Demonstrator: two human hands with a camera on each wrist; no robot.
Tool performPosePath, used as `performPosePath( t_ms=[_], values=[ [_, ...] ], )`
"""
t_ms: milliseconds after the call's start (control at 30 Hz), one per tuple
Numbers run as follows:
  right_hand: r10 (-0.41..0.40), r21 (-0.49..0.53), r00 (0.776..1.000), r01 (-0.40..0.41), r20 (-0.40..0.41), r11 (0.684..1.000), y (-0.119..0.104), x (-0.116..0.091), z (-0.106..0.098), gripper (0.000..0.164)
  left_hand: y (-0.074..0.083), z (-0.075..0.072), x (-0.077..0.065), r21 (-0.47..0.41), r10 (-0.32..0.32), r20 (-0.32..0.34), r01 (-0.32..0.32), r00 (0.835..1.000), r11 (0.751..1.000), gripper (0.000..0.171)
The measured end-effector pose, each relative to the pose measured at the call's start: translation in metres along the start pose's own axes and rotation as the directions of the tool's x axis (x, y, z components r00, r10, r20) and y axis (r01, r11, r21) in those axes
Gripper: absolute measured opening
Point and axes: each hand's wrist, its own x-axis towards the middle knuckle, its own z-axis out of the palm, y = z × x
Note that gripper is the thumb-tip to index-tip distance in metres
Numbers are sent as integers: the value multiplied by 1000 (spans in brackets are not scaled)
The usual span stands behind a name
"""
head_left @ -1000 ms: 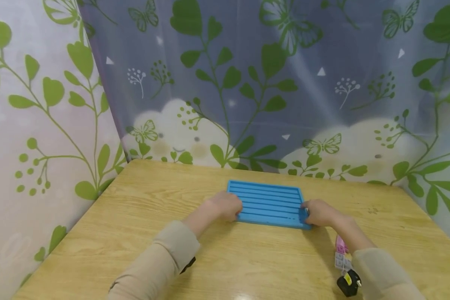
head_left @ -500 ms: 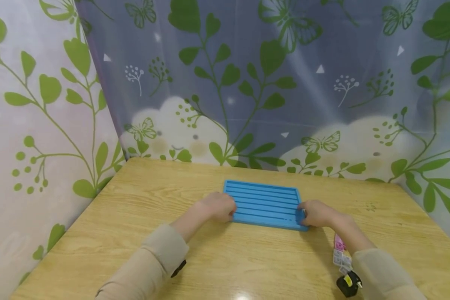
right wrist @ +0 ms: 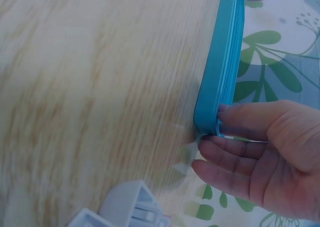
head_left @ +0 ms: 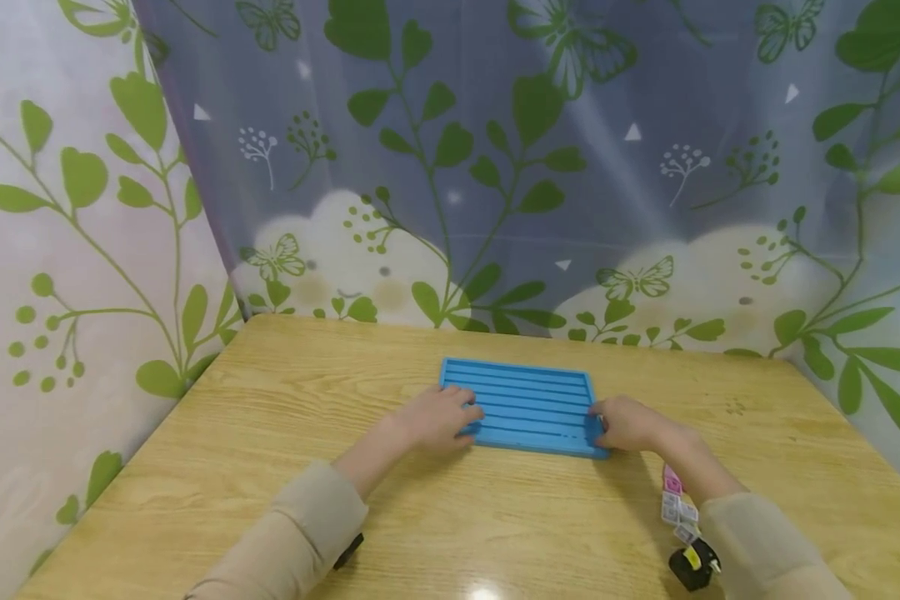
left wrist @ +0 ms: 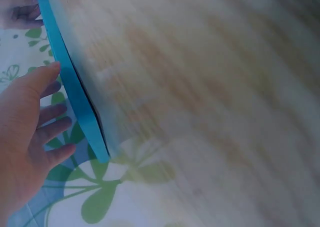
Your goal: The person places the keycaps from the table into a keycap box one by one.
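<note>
Head view: we see the blue tray [head_left: 532, 410] on the table [head_left: 300, 383], left grip [head_left: 433, 418] spread loosely at its left end (contact unclear), right grip [head_left: 628, 423] pinching the other near a corner; we judge it light, stiff, best held by its short sides.

A booth-like corner, whether in a home or a studio unclear, has printed hangings around a wood-grain worktop [head_left: 517, 521]: a slate-blue backdrop [head_left: 480, 50] with butterflies [head_left: 637, 277] and a smiling cloud [head_left: 337, 237], plus a pale leafy panel [head_left: 30, 242] at left.
</note>
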Motion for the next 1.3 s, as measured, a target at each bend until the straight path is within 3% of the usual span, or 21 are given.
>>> performPosePath(
  t_ms=[133,500,1067,1300],
  values=[
    [-1,-8,1000,1,3,1000,-2,-1,-1,45,0,3,0,-2,-16,15,16,1000,1000,44],
    [13,-6,1000,-13,12,1000,-4,-1,-2,42,0,12,-3,35,43,-4,-43,999,998,47],
    [21,3,1000,-21,-5,1000,1,-4,-2,43,7,15,-1,64,91,-27,-89,995,994,43],
    [40,7,999,-40,-4,999,4,-9,-4,43,11,11,-1,36,100,-16,-99,995,994,43]
  ],
)
